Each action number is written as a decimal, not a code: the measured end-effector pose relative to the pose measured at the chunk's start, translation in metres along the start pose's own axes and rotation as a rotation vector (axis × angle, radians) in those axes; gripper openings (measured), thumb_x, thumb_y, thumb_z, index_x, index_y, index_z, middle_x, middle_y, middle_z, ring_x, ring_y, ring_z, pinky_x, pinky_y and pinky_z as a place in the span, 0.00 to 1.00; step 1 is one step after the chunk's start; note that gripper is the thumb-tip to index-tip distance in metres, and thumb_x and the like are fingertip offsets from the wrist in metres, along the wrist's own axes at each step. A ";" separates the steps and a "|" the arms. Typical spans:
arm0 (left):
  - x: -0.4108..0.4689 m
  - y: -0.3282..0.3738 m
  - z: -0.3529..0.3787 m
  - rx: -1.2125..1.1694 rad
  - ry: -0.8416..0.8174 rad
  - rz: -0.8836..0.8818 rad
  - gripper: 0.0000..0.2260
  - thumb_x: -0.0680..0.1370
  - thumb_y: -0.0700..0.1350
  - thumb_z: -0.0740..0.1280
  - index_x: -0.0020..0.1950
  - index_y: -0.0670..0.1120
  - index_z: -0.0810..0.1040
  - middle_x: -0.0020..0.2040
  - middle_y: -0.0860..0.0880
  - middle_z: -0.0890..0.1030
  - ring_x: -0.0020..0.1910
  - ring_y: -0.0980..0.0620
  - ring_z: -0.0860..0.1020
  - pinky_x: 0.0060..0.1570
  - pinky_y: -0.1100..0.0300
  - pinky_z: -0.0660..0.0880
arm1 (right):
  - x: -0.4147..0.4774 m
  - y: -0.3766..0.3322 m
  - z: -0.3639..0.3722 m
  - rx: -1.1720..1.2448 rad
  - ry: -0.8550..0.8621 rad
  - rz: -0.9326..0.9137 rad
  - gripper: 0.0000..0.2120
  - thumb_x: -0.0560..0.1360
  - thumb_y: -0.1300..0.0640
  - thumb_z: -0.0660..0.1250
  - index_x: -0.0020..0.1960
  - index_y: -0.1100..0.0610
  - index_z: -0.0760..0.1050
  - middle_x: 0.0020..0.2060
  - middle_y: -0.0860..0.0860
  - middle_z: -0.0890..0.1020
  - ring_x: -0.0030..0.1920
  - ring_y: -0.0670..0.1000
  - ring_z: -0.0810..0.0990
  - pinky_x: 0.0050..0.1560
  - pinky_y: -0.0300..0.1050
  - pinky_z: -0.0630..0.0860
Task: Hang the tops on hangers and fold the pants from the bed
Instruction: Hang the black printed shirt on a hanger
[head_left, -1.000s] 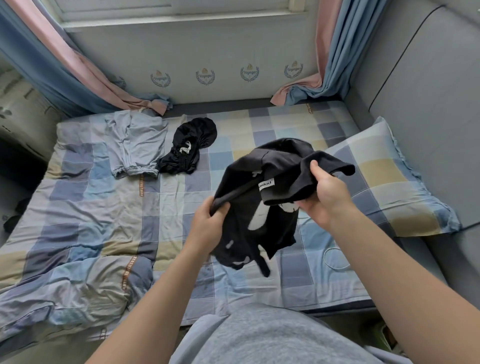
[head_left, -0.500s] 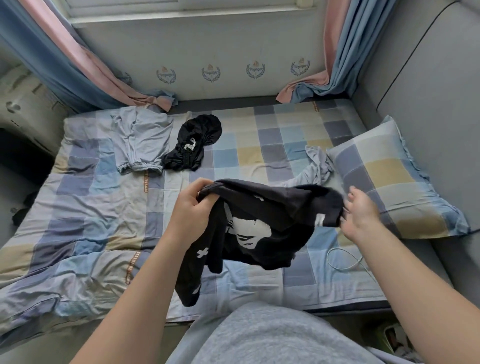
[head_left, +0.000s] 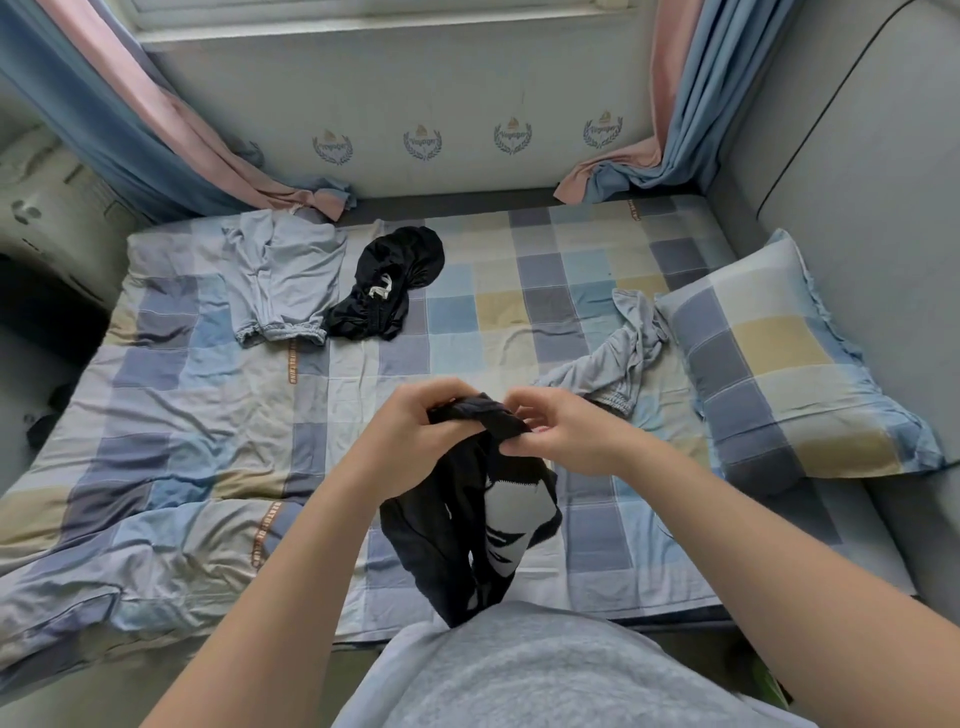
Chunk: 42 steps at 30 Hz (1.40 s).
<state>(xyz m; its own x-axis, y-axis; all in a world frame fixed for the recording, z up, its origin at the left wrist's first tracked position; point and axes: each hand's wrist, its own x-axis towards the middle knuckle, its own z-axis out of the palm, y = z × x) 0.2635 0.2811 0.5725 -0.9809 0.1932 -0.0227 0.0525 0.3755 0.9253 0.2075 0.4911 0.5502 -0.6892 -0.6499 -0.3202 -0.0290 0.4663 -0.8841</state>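
A black top with a white face print (head_left: 483, 525) hangs bunched in front of me above the near edge of the bed. My left hand (head_left: 410, 436) grips its gathered upper edge, and my right hand (head_left: 561, 434) pinches the same edge just beside it. On the checked bed sheet (head_left: 197, 415) lie grey-blue pants (head_left: 283, 280) at the far left, a crumpled black garment (head_left: 387, 283) next to them, and another grey-blue garment (head_left: 618, 358) by the pillow. No hanger is in view.
A checked pillow (head_left: 779, 364) lies at the right against a grey padded wall (head_left: 857, 171). Blue and pink curtains (head_left: 171, 119) hang at both far corners. A rumpled checked quilt (head_left: 104, 561) covers the near left of the bed.
My hands have come together from holding the black top spread wide. The top, stretched sideways before, now hangs down bunched from both hands.
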 end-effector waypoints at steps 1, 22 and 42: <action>0.000 -0.002 -0.001 -0.002 0.010 -0.012 0.05 0.77 0.41 0.74 0.49 0.51 0.85 0.41 0.51 0.84 0.42 0.52 0.80 0.45 0.58 0.75 | -0.001 -0.002 -0.001 -0.004 0.020 -0.007 0.06 0.72 0.53 0.71 0.48 0.50 0.76 0.45 0.54 0.83 0.47 0.53 0.83 0.55 0.60 0.79; 0.003 -0.050 0.055 -0.352 0.099 -0.513 0.09 0.83 0.46 0.64 0.53 0.40 0.77 0.47 0.39 0.83 0.47 0.45 0.81 0.59 0.44 0.79 | -0.029 0.006 -0.035 0.868 0.523 -0.110 0.04 0.79 0.64 0.65 0.50 0.56 0.74 0.44 0.51 0.85 0.44 0.52 0.84 0.45 0.50 0.83; -0.007 0.018 0.012 -0.396 0.176 -0.201 0.09 0.78 0.48 0.65 0.47 0.49 0.85 0.50 0.36 0.83 0.49 0.43 0.82 0.57 0.41 0.77 | -0.009 0.012 0.004 0.329 0.191 -0.003 0.18 0.78 0.53 0.71 0.66 0.42 0.75 0.65 0.44 0.78 0.68 0.45 0.74 0.68 0.44 0.70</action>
<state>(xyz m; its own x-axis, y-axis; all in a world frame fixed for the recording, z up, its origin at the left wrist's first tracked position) 0.2734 0.2973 0.5847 -0.9829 -0.0169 -0.1835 -0.1837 0.0087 0.9829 0.2163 0.5002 0.5411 -0.8129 -0.5129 -0.2760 0.1813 0.2274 -0.9568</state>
